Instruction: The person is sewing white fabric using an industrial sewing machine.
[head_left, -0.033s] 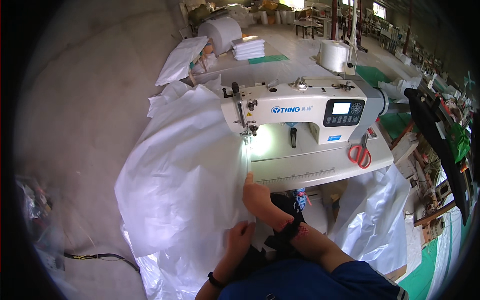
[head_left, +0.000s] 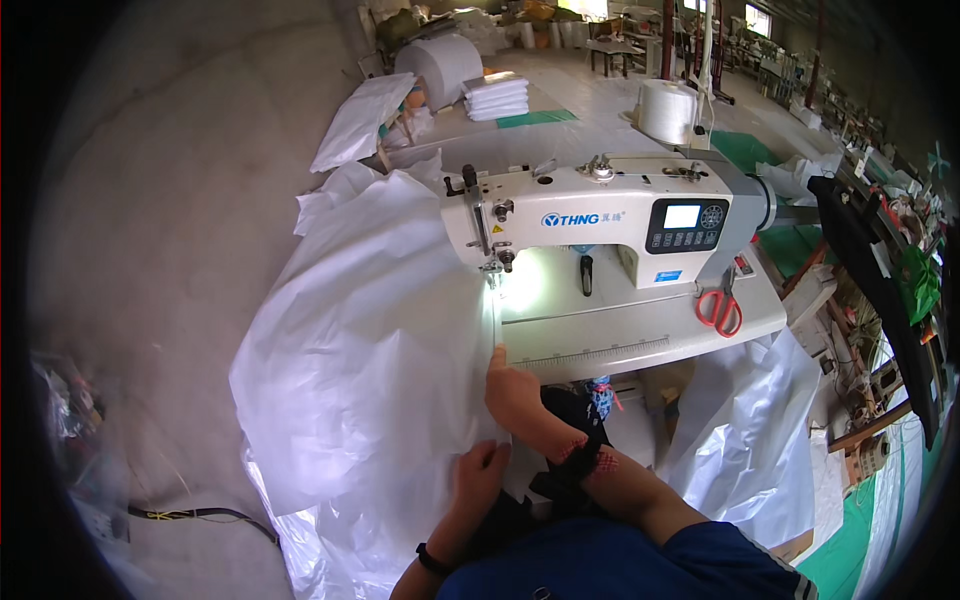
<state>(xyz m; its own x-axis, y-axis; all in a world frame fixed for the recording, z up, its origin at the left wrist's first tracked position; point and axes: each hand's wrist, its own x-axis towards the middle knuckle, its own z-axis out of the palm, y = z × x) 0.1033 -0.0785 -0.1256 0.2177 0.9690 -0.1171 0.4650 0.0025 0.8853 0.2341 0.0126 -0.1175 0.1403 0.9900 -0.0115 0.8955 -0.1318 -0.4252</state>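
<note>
A large white sheet (head_left: 360,330), thin and shiny like plastic or woven film, lies over the left end of the sewing machine (head_left: 600,215) bed and hangs toward me. Its right edge runs under the lit needle area (head_left: 492,280). My right hand (head_left: 513,398) is closed at that edge, just in front of the bed, index finger stretched along it toward the needle. Lower down and nearer to me, my left hand (head_left: 480,475) is closed on the same edge, thumb against the curled fingers. The fingertips of both hands are partly hidden.
Red-handled scissors (head_left: 720,308) and a small black thread snipper (head_left: 587,275) lie on the machine bed. A white thread cone (head_left: 668,112) stands behind. More white sheeting (head_left: 745,430) hangs at right. A black cable (head_left: 205,512) lies on the floor, left.
</note>
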